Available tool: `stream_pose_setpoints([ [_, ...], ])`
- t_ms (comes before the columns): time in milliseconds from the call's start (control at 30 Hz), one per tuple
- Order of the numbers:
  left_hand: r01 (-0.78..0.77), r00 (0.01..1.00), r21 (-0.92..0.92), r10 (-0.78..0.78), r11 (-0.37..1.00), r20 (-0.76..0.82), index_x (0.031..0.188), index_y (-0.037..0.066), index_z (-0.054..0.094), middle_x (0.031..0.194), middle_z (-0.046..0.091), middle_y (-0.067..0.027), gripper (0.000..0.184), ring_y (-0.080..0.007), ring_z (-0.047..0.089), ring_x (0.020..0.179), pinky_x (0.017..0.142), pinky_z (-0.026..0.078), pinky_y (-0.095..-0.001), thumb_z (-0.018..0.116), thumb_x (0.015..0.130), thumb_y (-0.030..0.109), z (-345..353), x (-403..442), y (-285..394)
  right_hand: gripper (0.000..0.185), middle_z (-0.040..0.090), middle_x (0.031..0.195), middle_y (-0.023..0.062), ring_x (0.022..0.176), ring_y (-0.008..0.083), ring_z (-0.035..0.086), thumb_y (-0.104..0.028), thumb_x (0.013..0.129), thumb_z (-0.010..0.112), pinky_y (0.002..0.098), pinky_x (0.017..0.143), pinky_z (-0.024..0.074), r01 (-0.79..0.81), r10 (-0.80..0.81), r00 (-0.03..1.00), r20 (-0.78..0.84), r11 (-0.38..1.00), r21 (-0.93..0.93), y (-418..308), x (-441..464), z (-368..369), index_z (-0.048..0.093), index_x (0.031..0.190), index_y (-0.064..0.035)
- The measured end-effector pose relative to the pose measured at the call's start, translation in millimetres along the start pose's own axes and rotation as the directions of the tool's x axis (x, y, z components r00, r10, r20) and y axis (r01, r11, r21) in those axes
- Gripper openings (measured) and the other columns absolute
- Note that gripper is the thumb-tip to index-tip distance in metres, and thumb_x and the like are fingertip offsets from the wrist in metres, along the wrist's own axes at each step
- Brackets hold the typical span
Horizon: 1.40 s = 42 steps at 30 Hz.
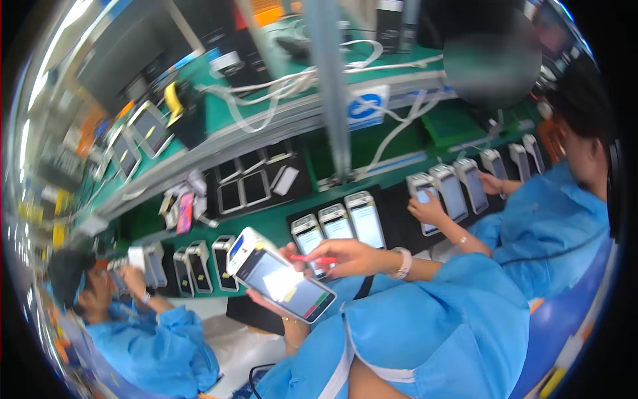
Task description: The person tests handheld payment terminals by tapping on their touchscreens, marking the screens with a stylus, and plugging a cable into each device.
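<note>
My left hand [266, 303] is wrapped around a white handheld payment terminal [266, 274], which lies tilted with its lit screen facing up. A bright glare and a small yellow patch show on that screen. My right hand [355, 257] is closed on a slim red pen [309, 259], held over the terminal's edge; whether its tip touches the terminal I cannot tell. Just beyond my hands, three similar terminals with lit screens, the rightmost one [367, 225] among them, stand in a row on a black mat [392, 211].
Co-workers in blue sit left [153, 352] and right [551, 219], handling terminals. Dark-screened terminals [198, 266] line the green bench at left. A metal post [332, 86] rises ahead beside a shelf with white cables [286, 86]. A pink phone-like item [185, 213] lies farther back.
</note>
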<state>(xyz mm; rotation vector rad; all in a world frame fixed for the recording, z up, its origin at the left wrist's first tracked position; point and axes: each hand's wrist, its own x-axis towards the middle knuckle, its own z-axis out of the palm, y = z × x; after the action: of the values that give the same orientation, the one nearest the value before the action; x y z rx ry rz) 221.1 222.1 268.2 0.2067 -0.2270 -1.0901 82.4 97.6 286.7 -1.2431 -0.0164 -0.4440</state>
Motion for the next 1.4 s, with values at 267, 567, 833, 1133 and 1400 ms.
stream_pose_setpoints([
  [267, 0.351, 0.935, -0.145, -0.337, 0.925, 0.109, 0.133, 0.000, 0.041, 0.138, 0.035, -0.0268, 0.102, -0.0243, 0.056, 0.092, 0.077, 0.048, -0.0340, 0.043, 0.072, 0.081, 28.6, 12.8, -36.7, 0.020, 0.051, 0.114, 0.0143, 0.101, 0.0200, 0.053, -0.005, 0.094, 0.046, 0.0305, 0.083, 0.0431, 0.289, -0.522, 0.791, -0.319, 0.779, -0.556, -49.8, -4.1, -10.6, 0.059, 0.107, 0.0024],
  [567, 0.504, 0.863, -0.116, -0.505, 0.856, 0.023, 0.135, -0.001, 0.033, 0.126, 0.050, -0.0252, 0.100, -0.0290, 0.053, 0.093, 0.078, 0.044, -0.0395, 0.045, 0.074, 0.078, 4.0, 8.1, -40.3, 0.021, 0.057, 0.079, 0.0051, 0.064, 0.0079, 0.051, -0.016, 0.098, 0.042, 0.0218, 0.059, 0.0423, 0.044, -0.197, 0.829, -0.523, 0.956, -0.290, -47.3, -50.1, -20.3, 0.051, 0.108, -0.0003],
  [833, 0.519, 0.855, -0.007, -0.519, 0.855, 0.019, 0.137, 0.001, 0.035, 0.139, 0.036, -0.0266, 0.101, -0.0251, 0.054, 0.091, 0.077, 0.043, -0.0366, 0.045, 0.073, 0.077, 2.6, 9.2, -38.9, 0.022, 0.040, 0.066, -0.0024, 0.048, 0.0033, 0.029, -0.021, 0.100, 0.039, 0.0198, 0.043, 0.0230, -0.021, 0.395, 0.751, -0.529, 0.815, 0.579, -8.2, -80.7, 20.8, 0.049, 0.103, -0.0017],
  [1133, 0.572, 0.813, 0.169, -0.527, 0.803, -0.247, 0.135, 0.001, 0.038, 0.137, 0.034, -0.0335, 0.103, -0.0294, 0.062, 0.087, 0.073, 0.050, -0.0385, 0.040, 0.070, 0.082, 13.2, -6.0, -47.6, 0.021, 0.051, 0.071, 0.0028, 0.047, 0.0051, 0.033, -0.018, 0.100, 0.039, 0.0203, 0.041, 0.0282, -0.064, 0.416, 0.789, -0.452, 0.787, 0.614, 22.7, -87.8, 28.3, 0.050, 0.104, -0.0008],
  [1400, 0.555, 0.814, 0.256, -0.581, 0.791, 0.030, 0.134, 0.001, 0.039, 0.130, 0.042, -0.0342, 0.103, -0.0299, 0.062, 0.079, 0.080, 0.048, -0.0404, 0.032, 0.073, 0.083, -7.2, -4.0, -38.5, 0.018, 0.052, 0.069, 0.0039, 0.045, 0.0041, 0.035, -0.016, 0.097, 0.044, 0.0191, 0.039, 0.0252, -0.042, 0.399, 0.756, -0.519, 0.821, 0.570, 13.8, -85.8, 34.7, 0.052, 0.092, -0.0014],
])
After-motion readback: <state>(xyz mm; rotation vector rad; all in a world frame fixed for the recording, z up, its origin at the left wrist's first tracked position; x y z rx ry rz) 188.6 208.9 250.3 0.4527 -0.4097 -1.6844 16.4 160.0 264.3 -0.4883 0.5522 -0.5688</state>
